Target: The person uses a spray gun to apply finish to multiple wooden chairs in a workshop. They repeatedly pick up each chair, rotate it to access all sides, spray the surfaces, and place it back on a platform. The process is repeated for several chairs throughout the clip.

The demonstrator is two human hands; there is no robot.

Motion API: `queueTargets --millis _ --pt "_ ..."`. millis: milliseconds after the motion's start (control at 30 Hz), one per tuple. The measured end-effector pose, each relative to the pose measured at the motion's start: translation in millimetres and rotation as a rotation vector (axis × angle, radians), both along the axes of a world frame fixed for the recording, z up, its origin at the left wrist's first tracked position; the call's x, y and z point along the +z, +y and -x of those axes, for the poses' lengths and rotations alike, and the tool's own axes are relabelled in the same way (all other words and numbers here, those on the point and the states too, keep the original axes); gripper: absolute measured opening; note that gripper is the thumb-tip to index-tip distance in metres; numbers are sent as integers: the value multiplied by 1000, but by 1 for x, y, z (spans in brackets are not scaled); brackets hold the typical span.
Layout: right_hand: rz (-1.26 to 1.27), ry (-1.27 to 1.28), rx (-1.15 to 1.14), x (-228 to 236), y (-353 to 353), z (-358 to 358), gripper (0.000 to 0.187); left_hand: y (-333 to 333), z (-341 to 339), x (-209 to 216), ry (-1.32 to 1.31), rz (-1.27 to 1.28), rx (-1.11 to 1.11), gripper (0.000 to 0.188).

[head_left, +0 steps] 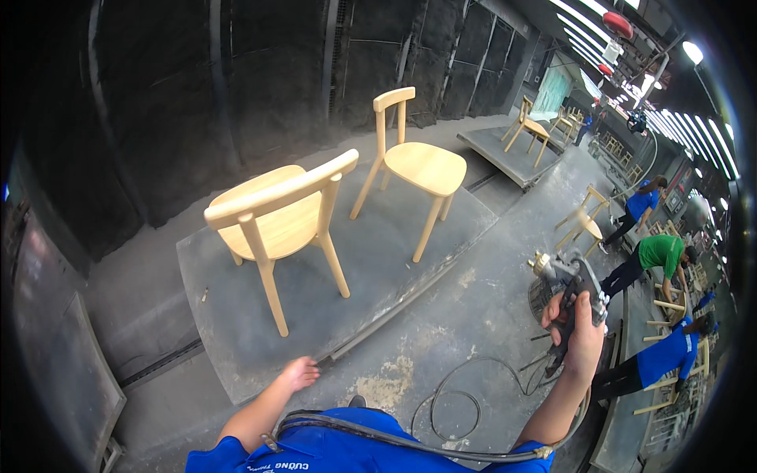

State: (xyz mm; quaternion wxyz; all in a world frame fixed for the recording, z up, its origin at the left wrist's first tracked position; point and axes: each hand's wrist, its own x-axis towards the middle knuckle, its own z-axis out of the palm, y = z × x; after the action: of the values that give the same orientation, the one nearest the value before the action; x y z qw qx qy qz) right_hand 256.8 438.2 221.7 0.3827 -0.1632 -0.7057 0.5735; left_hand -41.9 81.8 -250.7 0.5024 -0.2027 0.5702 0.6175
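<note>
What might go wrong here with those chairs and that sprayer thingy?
The thin hose lies looped on the floor, so a foot might catch in it.

The thicker hose runs across the blue shirt and might snag if the right hand swings the spray gun.

On the platform, the chair farther right has a leg near the edge, so a bump might topple it.

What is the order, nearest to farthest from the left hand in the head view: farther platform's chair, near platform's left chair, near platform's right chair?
1. Left chair: on the near platform, ahead of the left hand.
2. Right chair: same platform, farther ahead and rightward.
3. Farther platform's chair: well beyond, toward the upper right.
</note>
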Motion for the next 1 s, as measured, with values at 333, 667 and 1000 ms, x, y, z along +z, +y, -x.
queueTargets --millis 333,667,1000 --pt "227 110 -154 -68 37 20 46 -189 3 -104 -117 468 332 22" --pt "522 -336 -154 -145 -60 66 38 -245 151 -96 -195 145 603 37" --pt "497 -699 -440 -182 -199 127 29 -106 420 45 221 -306 463 73"
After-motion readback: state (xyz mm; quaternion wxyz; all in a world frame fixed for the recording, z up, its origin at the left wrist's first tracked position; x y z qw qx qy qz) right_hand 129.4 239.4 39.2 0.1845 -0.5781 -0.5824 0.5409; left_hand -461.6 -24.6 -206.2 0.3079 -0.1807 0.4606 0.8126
